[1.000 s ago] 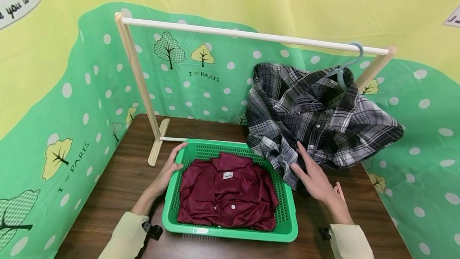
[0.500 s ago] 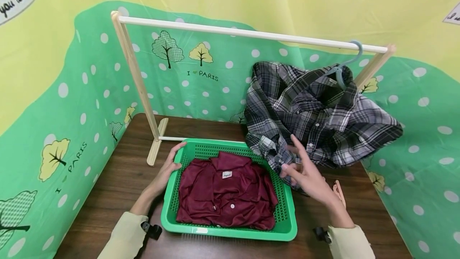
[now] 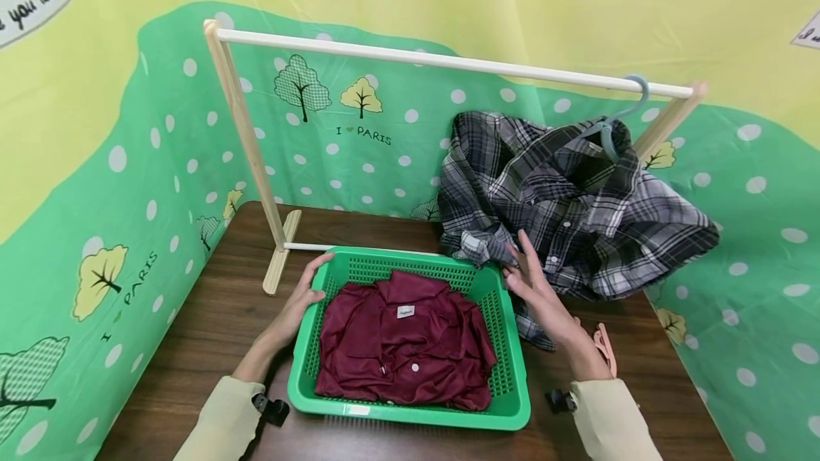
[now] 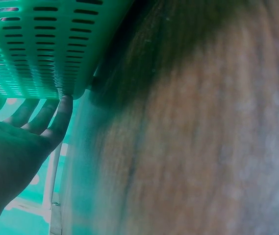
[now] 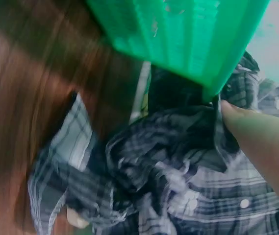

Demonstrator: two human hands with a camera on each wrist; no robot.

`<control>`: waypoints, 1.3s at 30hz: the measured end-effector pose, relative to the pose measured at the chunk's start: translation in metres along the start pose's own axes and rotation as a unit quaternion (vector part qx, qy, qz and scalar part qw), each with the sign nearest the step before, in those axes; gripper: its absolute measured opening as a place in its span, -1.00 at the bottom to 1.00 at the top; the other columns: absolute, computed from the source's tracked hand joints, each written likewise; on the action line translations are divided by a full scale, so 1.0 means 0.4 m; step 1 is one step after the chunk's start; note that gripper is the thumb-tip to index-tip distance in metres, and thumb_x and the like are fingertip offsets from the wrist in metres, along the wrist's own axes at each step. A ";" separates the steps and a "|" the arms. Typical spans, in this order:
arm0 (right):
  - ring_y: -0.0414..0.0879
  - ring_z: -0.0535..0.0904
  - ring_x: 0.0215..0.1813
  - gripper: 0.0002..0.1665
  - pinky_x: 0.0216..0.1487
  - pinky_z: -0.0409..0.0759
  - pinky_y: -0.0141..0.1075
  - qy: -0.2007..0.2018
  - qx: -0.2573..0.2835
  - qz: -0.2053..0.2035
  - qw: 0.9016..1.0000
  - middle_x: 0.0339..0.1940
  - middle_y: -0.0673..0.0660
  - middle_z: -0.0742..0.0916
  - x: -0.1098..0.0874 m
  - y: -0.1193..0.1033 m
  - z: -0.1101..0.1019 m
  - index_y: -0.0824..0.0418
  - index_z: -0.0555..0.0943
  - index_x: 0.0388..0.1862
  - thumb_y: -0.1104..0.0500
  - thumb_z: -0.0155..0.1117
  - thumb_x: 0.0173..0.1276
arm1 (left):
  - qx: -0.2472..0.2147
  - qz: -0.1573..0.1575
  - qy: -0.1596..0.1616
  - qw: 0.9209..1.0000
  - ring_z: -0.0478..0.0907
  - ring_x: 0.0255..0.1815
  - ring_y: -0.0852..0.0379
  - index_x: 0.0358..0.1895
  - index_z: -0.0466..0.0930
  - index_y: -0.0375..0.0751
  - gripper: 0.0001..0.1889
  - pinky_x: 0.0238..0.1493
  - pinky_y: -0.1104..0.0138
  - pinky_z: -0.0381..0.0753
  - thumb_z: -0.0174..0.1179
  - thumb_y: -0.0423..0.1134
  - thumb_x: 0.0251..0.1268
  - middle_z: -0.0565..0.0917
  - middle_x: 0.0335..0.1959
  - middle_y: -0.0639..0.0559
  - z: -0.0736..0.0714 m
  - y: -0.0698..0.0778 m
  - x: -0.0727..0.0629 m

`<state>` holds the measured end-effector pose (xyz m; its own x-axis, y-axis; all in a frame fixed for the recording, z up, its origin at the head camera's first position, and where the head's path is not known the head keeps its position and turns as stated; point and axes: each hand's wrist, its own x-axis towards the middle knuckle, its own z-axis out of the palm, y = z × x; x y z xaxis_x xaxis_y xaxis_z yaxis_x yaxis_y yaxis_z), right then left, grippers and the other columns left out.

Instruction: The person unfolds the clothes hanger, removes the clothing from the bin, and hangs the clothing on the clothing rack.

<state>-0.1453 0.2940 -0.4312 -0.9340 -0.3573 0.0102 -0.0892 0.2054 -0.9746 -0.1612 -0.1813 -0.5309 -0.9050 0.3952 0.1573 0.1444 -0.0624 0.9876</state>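
A green plastic basket (image 3: pixel 410 420) stands on the table with a maroon collared shirt (image 3: pixel 410 347) folded inside. My left hand (image 3: pixel 296 315) grips the basket's left side, thumb at the rim; its fingers (image 4: pixel 58 120) lie against the outer wall in the left wrist view. At the back right corner, my right hand (image 3: pixel 538 290) pinches part of a black-and-grey plaid shirt (image 3: pixel 570 212), with the index finger pointing up. In the right wrist view the thumb (image 5: pixel 235 113) meets a fold of plaid cloth (image 5: pixel 178 132) just below the basket corner. Some right fingers are hidden.
A blue hanger (image 3: pixel 640 94) holds the plaid shirt on the right of a white rail (image 3: pixel 410 55) with wooden side posts (image 3: pixel 246 134). A pink clip (image 3: pixel 604 347) lies on the table right of the basket. Printed cloth covers the walls behind.
My right hand has moved back and left to the basket's corner. The plaid cloth that hung into the basket is now up at its back rim. My left hand stays in place.
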 end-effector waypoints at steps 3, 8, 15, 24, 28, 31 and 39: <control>0.49 -0.47 0.89 -0.10 0.80 -0.28 0.51 0.009 0.001 -0.014 1.000 0.94 0.35 -0.25 0.021 0.026 -0.012 -0.17 -0.49 0.93 0.01 -0.26 0.94 | 0.002 -0.001 0.001 1.000 0.31 0.64 0.43 0.87 -0.08 -0.22 -0.21 0.51 0.60 0.31 -0.18 -0.41 0.61 -0.11 0.89 -0.34 -0.003 -0.003 -0.001; 0.45 -0.54 0.89 -0.17 0.62 -0.54 0.69 -0.021 -0.026 -0.022 0.999 0.93 0.36 -0.30 0.033 0.087 -0.028 -0.10 -0.53 0.91 -0.19 -0.48 0.94 | 0.001 0.003 -0.002 1.000 0.30 0.65 0.43 0.86 -0.08 -0.23 -0.20 0.51 0.61 0.32 -0.18 -0.41 0.61 -0.12 0.88 -0.36 -0.004 -0.003 -0.001; 0.44 -0.67 0.86 -0.17 0.62 -0.57 0.70 -0.035 -0.056 0.031 0.997 0.93 0.23 -0.42 0.025 0.152 -0.033 0.02 -0.48 0.92 -0.26 -0.76 0.89 | -0.005 0.009 -0.006 1.000 0.32 0.64 0.42 0.86 -0.09 -0.24 -0.20 0.51 0.60 0.33 -0.18 -0.41 0.61 -0.11 0.87 -0.39 -0.003 -0.003 0.000; 0.45 -0.64 0.87 -0.18 0.63 -0.52 0.70 -0.021 -0.065 0.065 0.996 0.93 0.26 -0.39 0.007 0.170 -0.026 0.06 -0.44 0.93 -0.23 -0.80 0.89 | -0.007 0.007 -0.007 1.000 0.32 0.66 0.39 0.87 -0.09 -0.22 -0.20 0.52 0.59 0.34 -0.17 -0.39 0.61 -0.12 0.88 -0.37 -0.006 -0.007 0.000; 0.55 -0.45 0.88 -0.16 0.62 -0.46 0.72 -0.022 -0.074 0.067 0.995 0.94 0.33 -0.29 -0.018 0.157 -0.024 0.06 -0.40 0.94 -0.25 -0.83 0.88 | -0.014 0.023 -0.017 0.999 0.33 0.66 0.37 0.88 -0.05 -0.11 -0.21 0.51 0.56 0.36 -0.14 -0.35 0.65 -0.06 0.89 -0.24 -0.027 -0.063 0.007; 0.61 -0.30 0.87 -0.17 0.60 -0.37 0.76 -0.020 -0.081 0.072 0.994 0.93 0.46 -0.12 -0.046 0.136 -0.021 0.03 -0.39 0.95 -0.26 -0.81 0.88 | -0.019 0.035 -0.022 0.999 0.34 0.66 0.36 0.88 -0.02 -0.06 -0.22 0.51 0.56 0.38 -0.11 -0.31 0.66 -0.03 0.88 -0.23 -0.030 -0.066 0.007; 0.45 0.55 0.62 -0.24 0.48 -0.03 0.81 0.010 -0.162 0.070 0.984 0.77 0.47 0.42 -0.130 0.085 -0.028 0.03 -0.15 0.97 -0.15 -0.65 0.95 | -0.014 0.042 -0.020 0.999 0.36 0.65 0.31 0.87 0.00 -0.08 -0.23 0.50 0.57 0.39 -0.16 -0.37 0.65 0.04 0.84 -0.22 -0.012 -0.018 0.000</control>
<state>-0.1037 0.3298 -0.4626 -0.9516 -0.2864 -0.1119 -0.0610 0.5325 -0.8442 -0.1639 -0.1851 -0.5378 -0.8731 0.4241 0.2407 0.2075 -0.1234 0.9704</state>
